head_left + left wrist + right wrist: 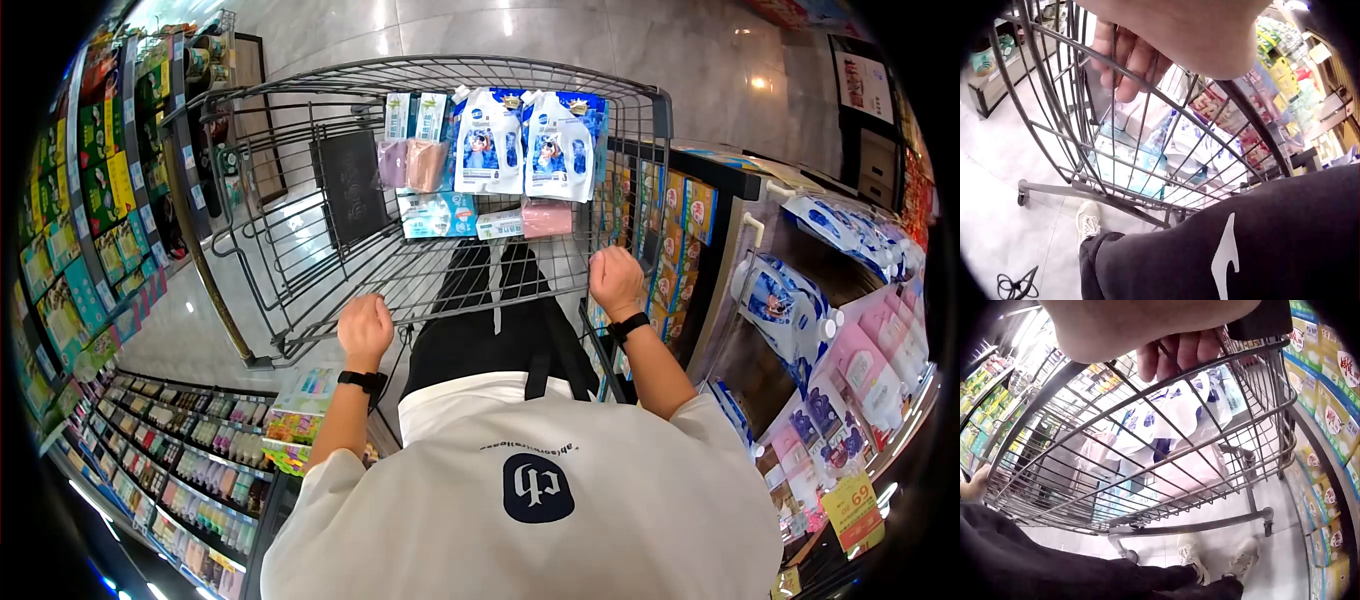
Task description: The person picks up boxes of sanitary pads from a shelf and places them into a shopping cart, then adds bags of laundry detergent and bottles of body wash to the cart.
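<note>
A wire shopping cart (440, 312) stands right in front of the person. The left hand (365, 326) grips its near rim toward the left corner, and in the left wrist view the fingers (1127, 84) hang over to the inside of the wires. At the near right corner the right hand (616, 280) holds the rim, its fingers (1188, 351) hooked inside likewise. Two white-and-blue refill pouches (558, 150) lie in the basket. Beside them are a purple and a pinkish-brown pack (427, 166), a light-blue pack (438, 215) and a pink pack (547, 217).
Stacked yellow cartons (1332, 419) rise close to the cart's right side. A rack of hanging pouches (785, 300) stands nearer on the right. Shelves of bottles (190, 470) and green packs (110, 180) line the left. Pale tiled floor (690, 90) extends beyond the cart.
</note>
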